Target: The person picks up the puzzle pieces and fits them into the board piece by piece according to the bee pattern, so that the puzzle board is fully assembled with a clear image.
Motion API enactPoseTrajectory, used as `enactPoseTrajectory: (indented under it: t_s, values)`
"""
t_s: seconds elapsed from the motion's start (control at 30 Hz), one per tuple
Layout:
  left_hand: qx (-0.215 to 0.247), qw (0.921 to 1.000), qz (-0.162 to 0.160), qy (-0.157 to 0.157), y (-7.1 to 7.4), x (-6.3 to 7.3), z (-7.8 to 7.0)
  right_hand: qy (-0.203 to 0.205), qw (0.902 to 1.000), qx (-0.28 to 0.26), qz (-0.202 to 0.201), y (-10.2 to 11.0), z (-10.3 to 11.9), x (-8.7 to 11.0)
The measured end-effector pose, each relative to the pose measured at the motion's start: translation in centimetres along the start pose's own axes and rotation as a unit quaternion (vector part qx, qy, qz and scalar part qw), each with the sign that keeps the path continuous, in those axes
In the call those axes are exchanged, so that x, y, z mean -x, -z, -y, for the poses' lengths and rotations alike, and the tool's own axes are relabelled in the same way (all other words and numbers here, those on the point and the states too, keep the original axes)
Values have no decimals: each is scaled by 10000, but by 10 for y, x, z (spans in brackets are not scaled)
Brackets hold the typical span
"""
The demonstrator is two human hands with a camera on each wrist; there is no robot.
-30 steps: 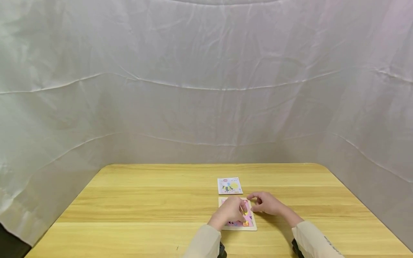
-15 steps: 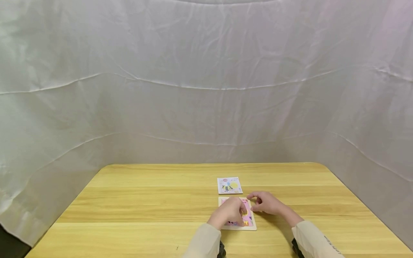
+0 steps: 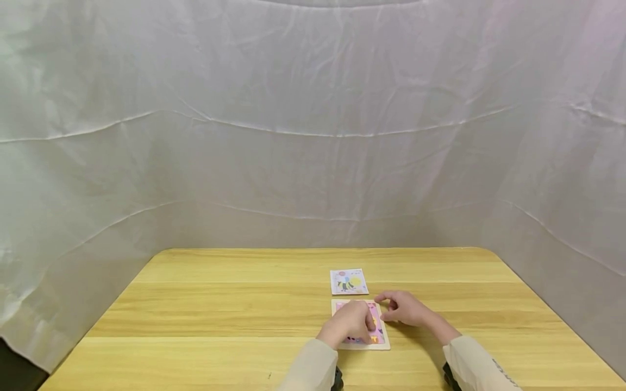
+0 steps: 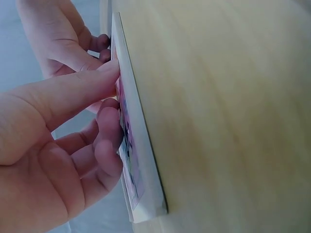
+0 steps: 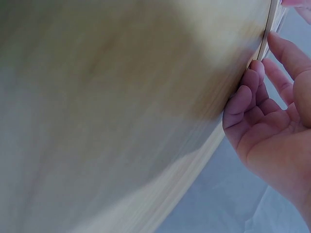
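Note:
A wooden-framed jigsaw puzzle [image 3: 385, 344] with a pink picture lies flat on the table, partly hidden under my left hand [image 3: 349, 321]. In the left wrist view, the left thumb [image 4: 104, 73] stretches straight onto the picture, and the other fingers bend and rest against its surface; no separate piece shows between them. My right hand [image 3: 405, 308] holds the frame at its upper right corner, index finger by the corner and thumb against the right side. The right wrist view shows its remaining fingers [image 5: 240, 99] curled down on the tabletop beside the frame.
A square picture card [image 3: 349, 282] with a striped bee lies just behind the puzzle. The wooden table [image 3: 220, 304] stretches out on both sides. A pale grey cloth [image 3: 313, 174] hangs around its back and sides.
My left thumb has shifted slightly toward the near edge of the picture, and the left fingers have moved a little. The right hand keeps its place at the frame.

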State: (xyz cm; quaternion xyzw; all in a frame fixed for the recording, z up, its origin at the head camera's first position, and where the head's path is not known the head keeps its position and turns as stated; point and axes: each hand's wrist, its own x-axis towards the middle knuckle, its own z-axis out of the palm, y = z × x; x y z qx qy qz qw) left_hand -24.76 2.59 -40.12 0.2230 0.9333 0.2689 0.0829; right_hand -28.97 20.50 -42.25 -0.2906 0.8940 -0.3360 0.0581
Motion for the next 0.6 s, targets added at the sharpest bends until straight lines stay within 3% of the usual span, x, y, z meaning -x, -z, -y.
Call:
enactPoseTrajectory:
  t_s: [0.37, 0.6]
  values:
    - [352, 9993, 21, 89, -2, 1, 1, -61, 10000, -33, 10, 0, 1, 2]
    - [-92, 9999, 20, -96, 3, 1, 2, 10, 10000, 29, 20, 1, 1, 1]
